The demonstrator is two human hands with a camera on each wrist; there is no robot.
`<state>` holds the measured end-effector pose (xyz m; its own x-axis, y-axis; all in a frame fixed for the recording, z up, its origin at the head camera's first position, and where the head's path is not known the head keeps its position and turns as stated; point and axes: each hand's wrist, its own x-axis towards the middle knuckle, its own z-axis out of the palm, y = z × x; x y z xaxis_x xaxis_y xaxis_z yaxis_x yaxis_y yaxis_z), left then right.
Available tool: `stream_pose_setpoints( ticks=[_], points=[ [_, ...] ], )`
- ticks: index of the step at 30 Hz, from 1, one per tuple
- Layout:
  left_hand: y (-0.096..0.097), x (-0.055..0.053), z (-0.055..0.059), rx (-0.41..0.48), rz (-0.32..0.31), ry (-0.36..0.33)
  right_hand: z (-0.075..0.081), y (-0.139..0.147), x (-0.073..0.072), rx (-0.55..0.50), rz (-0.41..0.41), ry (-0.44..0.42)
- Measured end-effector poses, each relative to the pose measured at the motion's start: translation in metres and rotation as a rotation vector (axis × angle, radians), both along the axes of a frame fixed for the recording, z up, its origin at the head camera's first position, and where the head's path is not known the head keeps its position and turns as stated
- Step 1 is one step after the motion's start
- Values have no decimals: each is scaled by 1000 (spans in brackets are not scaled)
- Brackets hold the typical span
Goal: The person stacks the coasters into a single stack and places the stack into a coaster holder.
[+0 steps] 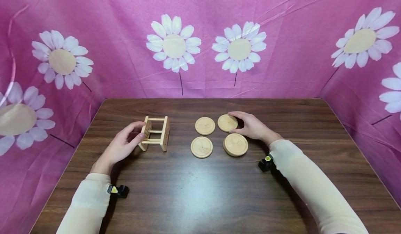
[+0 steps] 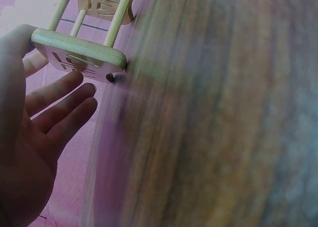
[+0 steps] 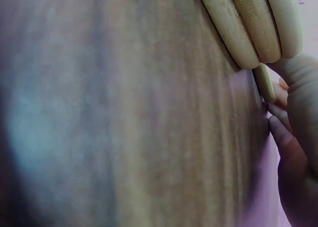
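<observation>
On the left, a small wooden coaster rack with two cut-out side panels joined by dowels stands on the table. My left hand grips its left panel by the edges, thumb nearer me and index finger behind. In the left wrist view the other fingers extend beside the panel's outer face. My right hand spans a round wooden coaster, thumb at its near edge and fingertips at its far edge. Just in front lies a stack of three coasters, seen edge-on in the right wrist view, partly covering the gripped coaster.
Two single coasters lie between the rack and the right hand, one farther back and one nearer. The dark wood table ends at a pink cloth printed with daisies.
</observation>
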<state>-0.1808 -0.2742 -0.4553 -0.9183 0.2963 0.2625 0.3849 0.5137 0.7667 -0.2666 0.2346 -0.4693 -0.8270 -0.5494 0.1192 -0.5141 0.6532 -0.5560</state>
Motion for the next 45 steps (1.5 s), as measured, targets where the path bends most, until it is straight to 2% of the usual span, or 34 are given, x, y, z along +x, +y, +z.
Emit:
stream_pose_setpoints(
  ticks=[7, 17, 26, 35, 45],
  points=[
    [1, 0, -1, -1, 1, 1, 0, 2, 3, -18, -25, 19],
    [0, 0, 0, -1, 6, -10, 10, 9, 11, -43, -89, -10],
    [-1, 0, 0, 0, 10, -11, 18, 15, 19, -62, -97, -13],
    [0, 0, -1, 4, 8, -11, 26, 20, 36, -75, -97, 10],
    [0, 1, -1, 0, 9, -5, 30, 21, 61, -72, -47, 107]
  ],
)
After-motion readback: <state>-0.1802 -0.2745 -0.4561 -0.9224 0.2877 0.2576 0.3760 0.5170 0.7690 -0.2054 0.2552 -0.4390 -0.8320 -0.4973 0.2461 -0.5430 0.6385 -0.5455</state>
